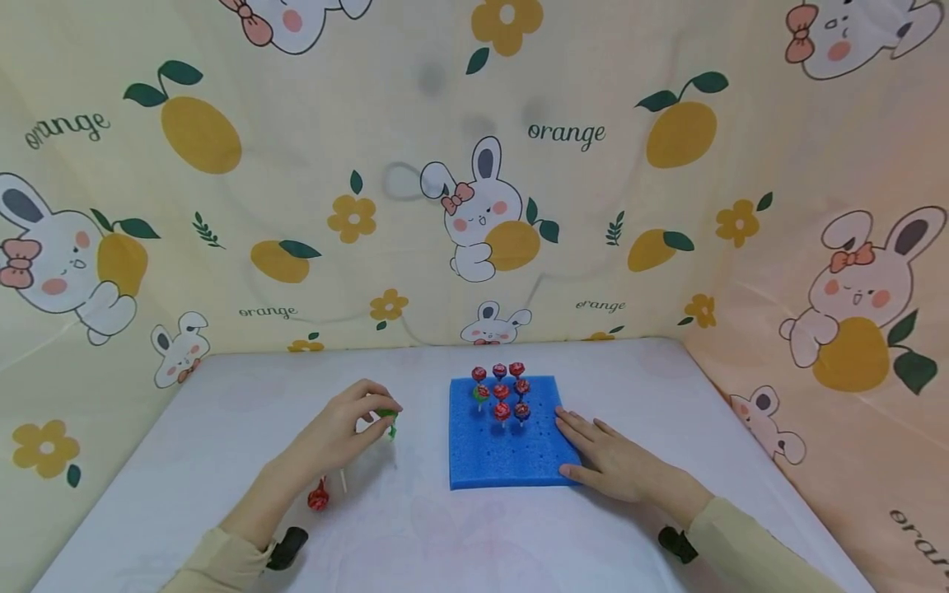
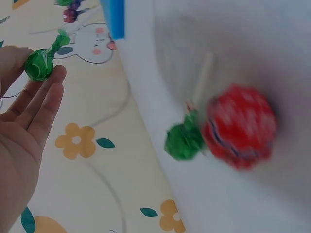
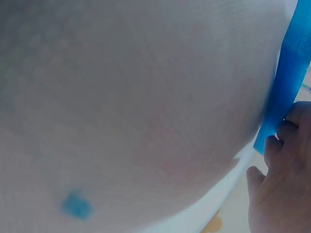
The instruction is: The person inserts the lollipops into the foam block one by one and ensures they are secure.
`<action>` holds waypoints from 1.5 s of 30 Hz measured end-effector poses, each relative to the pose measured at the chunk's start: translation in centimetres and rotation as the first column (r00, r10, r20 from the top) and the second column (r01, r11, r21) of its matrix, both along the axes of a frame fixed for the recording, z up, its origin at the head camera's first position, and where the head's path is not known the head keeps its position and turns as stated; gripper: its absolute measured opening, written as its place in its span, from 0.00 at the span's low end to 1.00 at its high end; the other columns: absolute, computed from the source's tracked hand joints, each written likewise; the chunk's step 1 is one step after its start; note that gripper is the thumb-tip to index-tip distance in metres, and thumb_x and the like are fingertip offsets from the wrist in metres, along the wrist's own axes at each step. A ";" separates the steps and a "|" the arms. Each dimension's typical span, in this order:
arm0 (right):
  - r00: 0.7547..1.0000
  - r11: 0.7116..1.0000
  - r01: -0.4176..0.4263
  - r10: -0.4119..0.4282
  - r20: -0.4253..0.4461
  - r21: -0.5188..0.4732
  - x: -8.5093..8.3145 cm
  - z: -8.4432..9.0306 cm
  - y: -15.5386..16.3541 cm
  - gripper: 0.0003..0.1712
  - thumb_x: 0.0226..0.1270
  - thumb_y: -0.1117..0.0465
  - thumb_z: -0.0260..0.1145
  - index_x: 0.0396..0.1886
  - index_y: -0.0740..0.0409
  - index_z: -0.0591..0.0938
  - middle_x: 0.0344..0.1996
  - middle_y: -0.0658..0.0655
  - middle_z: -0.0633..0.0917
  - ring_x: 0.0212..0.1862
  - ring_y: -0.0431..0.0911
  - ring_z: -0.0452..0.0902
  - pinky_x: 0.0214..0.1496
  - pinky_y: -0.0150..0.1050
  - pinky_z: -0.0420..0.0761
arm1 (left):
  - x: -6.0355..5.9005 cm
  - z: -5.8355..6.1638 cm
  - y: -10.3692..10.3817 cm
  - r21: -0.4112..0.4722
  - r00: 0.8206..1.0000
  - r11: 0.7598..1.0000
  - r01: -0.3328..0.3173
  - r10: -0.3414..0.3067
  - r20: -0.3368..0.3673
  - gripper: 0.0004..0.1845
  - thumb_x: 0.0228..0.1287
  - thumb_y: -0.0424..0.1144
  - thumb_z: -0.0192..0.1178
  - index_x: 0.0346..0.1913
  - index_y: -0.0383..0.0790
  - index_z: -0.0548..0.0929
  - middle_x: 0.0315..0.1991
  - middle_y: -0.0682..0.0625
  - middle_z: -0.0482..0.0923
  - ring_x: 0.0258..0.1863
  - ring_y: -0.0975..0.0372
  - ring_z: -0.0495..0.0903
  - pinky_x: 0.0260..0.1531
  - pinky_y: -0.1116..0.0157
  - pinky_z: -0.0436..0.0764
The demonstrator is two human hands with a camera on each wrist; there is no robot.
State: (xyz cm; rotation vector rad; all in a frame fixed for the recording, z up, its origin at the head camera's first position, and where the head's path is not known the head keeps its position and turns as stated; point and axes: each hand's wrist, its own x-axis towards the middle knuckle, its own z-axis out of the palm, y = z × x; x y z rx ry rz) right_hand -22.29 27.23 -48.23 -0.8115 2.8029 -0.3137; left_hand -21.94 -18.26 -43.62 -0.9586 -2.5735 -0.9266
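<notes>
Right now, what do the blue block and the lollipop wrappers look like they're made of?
Blue block: looks like soft sponge foam, matte, with rows of punched holes. Green lollipop pinched in the left hand: crinkly glossy film, probably plastic, twisted at the neck. Red lollipop: similar shiny wrap, pale stick.

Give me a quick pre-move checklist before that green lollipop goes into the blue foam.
1. Green lollipop pinched in the left hand fingertips: ok.
2. Right hand lies flat on the blue foam block, steadying it: ok.
3. Empty holes left in the foam's front rows: ok.
4. Planted lollipops stand upright at the back: ok.
5. Stick end of the green lollipop pointing down: cannot tell.
6. Red lollipop lies on the table by the left wrist, clear of the path: ok.
</notes>
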 end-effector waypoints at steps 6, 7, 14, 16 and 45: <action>1.000 1.000 0.009 -0.009 0.004 0.011 0.0 0.0 -0.1 0.53 0.75 0.26 0.49 0.85 0.55 0.53 0.84 0.56 0.51 0.83 0.57 0.47 0.81 0.63 0.50 | 0.0 0.4 1.2 0.070 0.997 0.997 0.040 -0.035 -0.070 0.12 0.66 0.25 0.68 0.49 0.41 0.88 0.51 0.50 0.79 0.48 0.58 0.82 0.42 0.64 0.87; 1.000 1.000 0.009 -0.009 0.005 0.011 0.0 0.1 -0.1 0.53 0.75 0.26 0.49 0.85 0.55 0.53 0.84 0.56 0.51 0.83 0.57 0.47 0.81 0.63 0.50 | 0.0 0.5 1.4 0.088 0.997 0.995 0.046 -0.040 -0.073 0.13 0.65 0.25 0.69 0.49 0.41 0.88 0.51 0.50 0.79 0.48 0.58 0.82 0.42 0.63 0.87; 1.000 1.000 0.007 -0.007 0.013 0.016 0.0 0.3 -0.2 0.53 0.75 0.26 0.49 0.85 0.56 0.53 0.84 0.56 0.51 0.83 0.57 0.46 0.81 0.63 0.50 | -0.2 0.9 3.6 0.168 0.995 0.984 0.068 -0.055 -0.081 0.14 0.65 0.25 0.69 0.51 0.40 0.87 0.52 0.50 0.79 0.50 0.59 0.81 0.43 0.63 0.87; 1.000 1.000 0.005 -0.005 0.011 0.018 0.0 0.3 -0.2 0.53 0.75 0.26 0.49 0.85 0.56 0.53 0.84 0.56 0.51 0.83 0.57 0.46 0.81 0.63 0.50 | -0.3 0.9 4.3 0.173 0.995 0.983 0.068 -0.054 -0.081 0.15 0.65 0.25 0.69 0.52 0.39 0.87 0.52 0.50 0.79 0.49 0.60 0.81 0.44 0.63 0.87; 1.000 1.000 -0.013 0.013 -0.008 -0.002 0.1 0.1 -0.1 0.52 0.77 0.28 0.50 0.84 0.57 0.54 0.84 0.58 0.51 0.83 0.58 0.48 0.80 0.64 0.51 | -2.5 -0.3 10.4 0.173 0.992 0.985 0.024 -0.044 0.116 0.14 0.68 0.33 0.70 0.54 0.37 0.85 0.52 0.48 0.83 0.49 0.57 0.83 0.46 0.51 0.87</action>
